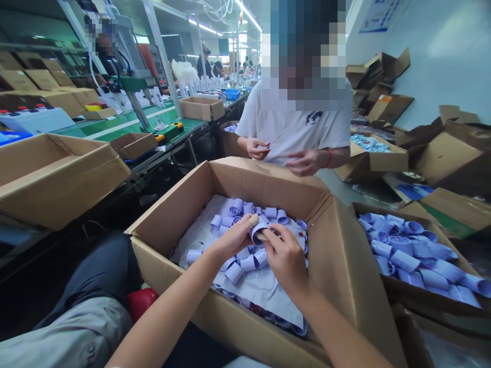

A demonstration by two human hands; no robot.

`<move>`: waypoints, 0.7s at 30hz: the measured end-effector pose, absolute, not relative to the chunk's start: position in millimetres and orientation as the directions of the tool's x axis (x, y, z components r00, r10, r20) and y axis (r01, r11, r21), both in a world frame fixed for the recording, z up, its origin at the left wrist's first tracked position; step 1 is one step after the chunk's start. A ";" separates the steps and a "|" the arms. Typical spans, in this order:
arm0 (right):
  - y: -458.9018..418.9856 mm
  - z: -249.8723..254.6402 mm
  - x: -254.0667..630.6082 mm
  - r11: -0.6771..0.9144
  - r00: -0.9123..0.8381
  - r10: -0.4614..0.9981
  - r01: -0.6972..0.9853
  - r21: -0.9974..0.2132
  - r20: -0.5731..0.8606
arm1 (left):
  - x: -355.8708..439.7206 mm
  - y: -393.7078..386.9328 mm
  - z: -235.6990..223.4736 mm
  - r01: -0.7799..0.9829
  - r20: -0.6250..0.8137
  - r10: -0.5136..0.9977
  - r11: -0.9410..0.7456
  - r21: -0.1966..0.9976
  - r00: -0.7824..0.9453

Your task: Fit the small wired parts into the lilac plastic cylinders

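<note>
Over a big cardboard box (169, 209), both my hands are closed on one lavender plastic cylinder (258, 235), its open end facing me. My left hand (238, 235) grips its left side, with a pale cover on one fingertip. The fingers of my right hand (284, 255) reach to the rim and partly into the opening. Several similar plastic cylinders (233, 272) lie below on a white sheet (264, 296) inside the box. Dark parts show under the sheet's near edge. What the right fingertips touch inside the cylinder is hidden.
Another person (295, 122) in a white shirt stands across the box, hands raised. A second carton (473, 266) on the right holds more lavender cylinders. At left are an open carton (57, 179) and a green workbench (118, 122). Cartons are heaped at back right.
</note>
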State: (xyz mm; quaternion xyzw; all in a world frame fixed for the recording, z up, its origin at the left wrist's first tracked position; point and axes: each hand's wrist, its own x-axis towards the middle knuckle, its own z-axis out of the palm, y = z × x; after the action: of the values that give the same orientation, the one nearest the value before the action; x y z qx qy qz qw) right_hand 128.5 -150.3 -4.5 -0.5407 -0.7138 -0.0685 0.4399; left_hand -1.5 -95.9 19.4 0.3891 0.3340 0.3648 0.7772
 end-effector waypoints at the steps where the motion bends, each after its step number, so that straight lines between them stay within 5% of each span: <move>1: -150.0 -4.8 128.5 0.414 -0.031 0.709 0.827 -0.380 0.705 | -1.3 -96.5 20.3 -0.315 -0.235 0.830 0.431 0.846 0.505; 7: -148.7 -5.3 126.9 0.430 0.122 0.750 0.657 -0.619 0.650 | 0.0 -98.8 23.9 -0.298 -0.238 0.815 0.441 0.847 0.529; 12: -146.6 -5.2 122.6 0.246 0.371 0.842 0.382 -0.891 0.391 | 2.1 -97.3 19.1 -0.286 -0.230 0.808 0.435 0.854 0.543; 21: -135.4 -14.1 121.4 0.102 0.377 0.923 -0.052 -0.993 0.075 | 7.1 -99.6 18.1 -0.252 -0.236 0.859 0.378 0.891 0.455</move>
State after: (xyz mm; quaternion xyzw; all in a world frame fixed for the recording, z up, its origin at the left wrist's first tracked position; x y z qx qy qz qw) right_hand 121.4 -135.4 -14.1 -0.5452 -0.3993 0.3898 0.6256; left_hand 7.1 -99.6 18.1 0.4148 0.3660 0.3725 0.7451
